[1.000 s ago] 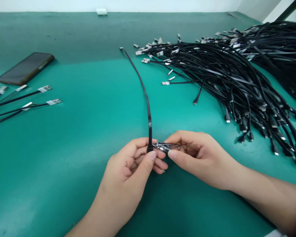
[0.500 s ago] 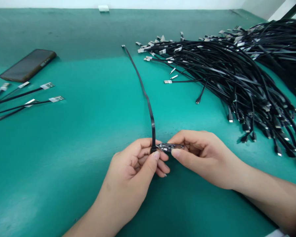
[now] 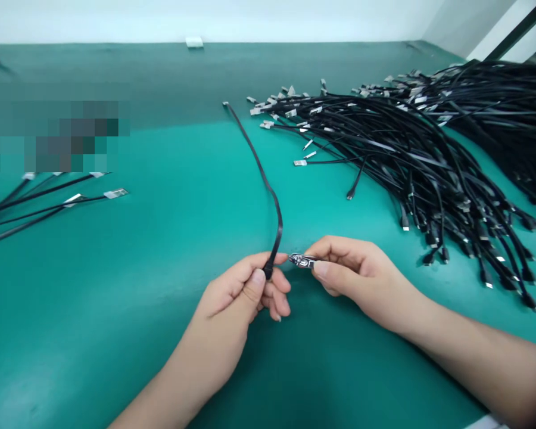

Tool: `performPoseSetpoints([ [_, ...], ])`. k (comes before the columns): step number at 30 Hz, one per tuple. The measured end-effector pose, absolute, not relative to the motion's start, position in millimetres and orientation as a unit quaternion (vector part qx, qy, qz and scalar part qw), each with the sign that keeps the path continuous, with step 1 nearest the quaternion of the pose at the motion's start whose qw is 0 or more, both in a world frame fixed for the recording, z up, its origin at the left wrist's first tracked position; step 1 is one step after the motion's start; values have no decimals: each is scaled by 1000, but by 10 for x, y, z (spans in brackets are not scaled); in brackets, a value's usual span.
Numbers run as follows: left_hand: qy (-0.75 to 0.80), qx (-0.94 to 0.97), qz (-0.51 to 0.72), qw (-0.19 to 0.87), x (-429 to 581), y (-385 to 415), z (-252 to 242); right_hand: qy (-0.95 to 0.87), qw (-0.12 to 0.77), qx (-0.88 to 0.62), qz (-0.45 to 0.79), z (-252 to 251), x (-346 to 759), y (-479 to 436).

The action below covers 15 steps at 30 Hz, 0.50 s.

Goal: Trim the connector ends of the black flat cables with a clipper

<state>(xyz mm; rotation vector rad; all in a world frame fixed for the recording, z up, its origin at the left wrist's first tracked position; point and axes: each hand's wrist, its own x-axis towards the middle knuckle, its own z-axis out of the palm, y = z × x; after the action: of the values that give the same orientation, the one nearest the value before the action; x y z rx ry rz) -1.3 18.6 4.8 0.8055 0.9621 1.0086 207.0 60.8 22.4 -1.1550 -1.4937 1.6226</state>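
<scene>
My left hand [image 3: 245, 289] is closed, pinching the near end of a flat black cable [image 3: 268, 187] between thumb and fingers. The cable runs away across the green table [image 3: 161, 250] to a small plug at its far end. My right hand [image 3: 352, 271] is closed on a small shiny metal clipper [image 3: 302, 260], whose tip points left toward the cable end. The clipper tip and the cable end sit a little apart.
A large heap of black cables with metal plugs [image 3: 420, 155] covers the right side of the table. Several cables with silver plugs [image 3: 49, 199] lie at the left edge. A blurred dark patch [image 3: 67, 137] sits at the far left. A small white piece [image 3: 194, 42] rests at the back edge.
The clipper and the cable end were together; now they have come apart, with my left hand drawn slightly left and down. The camera view has tilted down a little.
</scene>
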Motion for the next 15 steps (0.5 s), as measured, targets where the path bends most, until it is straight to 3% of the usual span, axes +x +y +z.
performPoseSetpoints([
  [15, 441, 328, 480, 685, -10, 191, 41, -572, 295, -417, 642, 209, 2087, 559],
])
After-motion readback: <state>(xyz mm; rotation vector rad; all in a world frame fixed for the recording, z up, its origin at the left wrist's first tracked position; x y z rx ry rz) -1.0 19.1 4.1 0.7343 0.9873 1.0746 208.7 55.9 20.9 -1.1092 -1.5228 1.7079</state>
